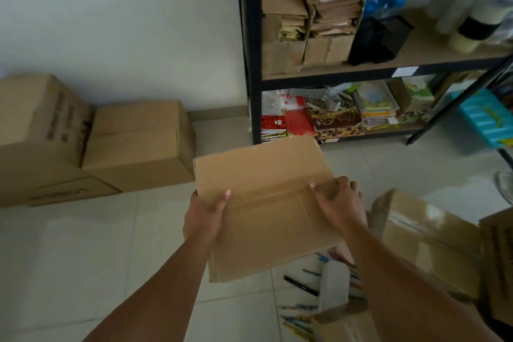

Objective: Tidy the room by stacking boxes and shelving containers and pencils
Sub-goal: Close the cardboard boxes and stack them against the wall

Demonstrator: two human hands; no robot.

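Observation:
I hold a plain brown cardboard box (263, 191) in the air in front of me, over the tiled floor. My left hand (206, 209) grips its left near edge, thumb on top. My right hand (338, 203) grips its right near edge, fingers over the side. Two closed cardboard boxes stand against the wall at left, a tall one (36, 130) and a lower one (138, 144) beside it. Several pencils and pens (301, 283) lie scattered on the floor below the held box, next to a clear container (334, 283).
A black metal shelf unit (251, 50) stands at right, with folded cardboard, a black container and colourful packets on its boards. More cardboard boxes (427, 239) sit on the floor at lower right. A turquoise crate (485, 116) stands at far right.

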